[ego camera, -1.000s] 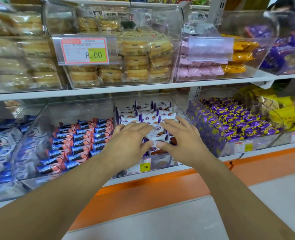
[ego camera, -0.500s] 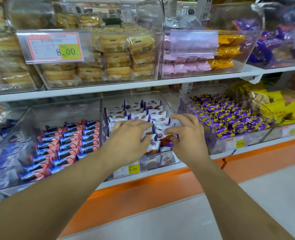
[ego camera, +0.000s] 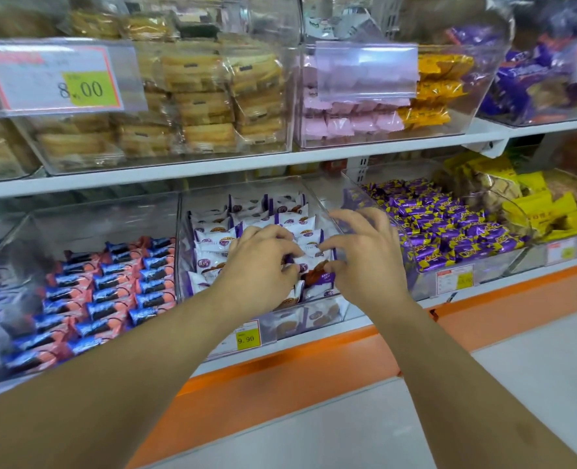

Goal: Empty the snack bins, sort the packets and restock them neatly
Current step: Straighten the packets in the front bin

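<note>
Both hands work inside the clear acrylic snack bin (ego camera: pixel 326 211) that sits in the middle of the lower white shelf, directly behind the yellow "9.90" price label (ego camera: pixel 246 338) clipped to its front wall. The bin holds white-and-purple wrapped snack packets (ego camera: pixel 212 240) stood in upright rows, a layout that keeps each printed face toward the shopper. The left hand (ego camera: pixel 263 262) is curled over the front rows with its fingers bent down onto the packets; the exact packet gripped is hidden beneath the knuckles. The right hand (ego camera: pixel 365 255) pinches, between thumb and forefinger, a packet at the front right of the bin, where a brown biscuit print shows, while its remaining fingers stay spread above the bin's right wall. The two hands meet over the same front cluster, probably to square up or lift a batch as one block rather than singly. To the left of the labelled bin lies a bin of blue-and-pink wrapped packets (ego camera: pixel 111 292); to its right, a bin of purple-and-yellow wrapped sweets (ego camera: pixel 449 228). Both neighbours look sorted already, so the centre bin appears to be the one in progress.
</note>
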`<state>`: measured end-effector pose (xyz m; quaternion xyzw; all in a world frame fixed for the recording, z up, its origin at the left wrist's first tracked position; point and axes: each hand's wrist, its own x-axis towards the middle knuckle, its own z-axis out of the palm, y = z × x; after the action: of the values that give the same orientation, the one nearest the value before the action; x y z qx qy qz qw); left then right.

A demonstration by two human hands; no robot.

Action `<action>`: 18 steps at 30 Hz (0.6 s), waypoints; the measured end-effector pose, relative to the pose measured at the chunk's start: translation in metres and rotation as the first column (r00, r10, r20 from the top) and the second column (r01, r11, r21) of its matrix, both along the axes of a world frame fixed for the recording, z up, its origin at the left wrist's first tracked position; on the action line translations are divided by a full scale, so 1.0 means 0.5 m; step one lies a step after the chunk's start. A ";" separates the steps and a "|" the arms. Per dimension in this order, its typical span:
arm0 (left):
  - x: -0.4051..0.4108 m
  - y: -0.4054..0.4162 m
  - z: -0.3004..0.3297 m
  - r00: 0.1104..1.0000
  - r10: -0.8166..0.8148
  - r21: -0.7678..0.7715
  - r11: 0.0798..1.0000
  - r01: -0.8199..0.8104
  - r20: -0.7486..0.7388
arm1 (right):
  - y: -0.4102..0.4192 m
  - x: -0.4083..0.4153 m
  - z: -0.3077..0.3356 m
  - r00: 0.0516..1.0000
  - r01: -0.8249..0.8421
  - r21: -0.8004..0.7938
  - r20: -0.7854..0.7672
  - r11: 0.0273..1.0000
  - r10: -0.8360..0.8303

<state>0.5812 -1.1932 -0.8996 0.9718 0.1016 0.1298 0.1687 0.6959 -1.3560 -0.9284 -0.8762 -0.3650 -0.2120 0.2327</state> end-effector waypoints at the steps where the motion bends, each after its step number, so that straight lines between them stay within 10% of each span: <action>1: -0.001 -0.001 0.000 1.000 -0.004 -0.004 1.000 0.004 0.007 | 0.003 0.000 -0.004 1.000 0.008 0.018 0.014 1.000 -0.009; 18: -0.029 0.011 0.003 0.995 -0.039 -0.066 0.997 0.032 -0.097 | 0.003 0.005 -0.016 0.997 0.033 -0.009 -0.065 0.999 -0.034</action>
<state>0.5667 -1.1879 -0.8979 0.9726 0.0967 0.0756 0.1972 0.6985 -1.3546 -0.9362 -0.8895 -0.3434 -0.1857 0.2373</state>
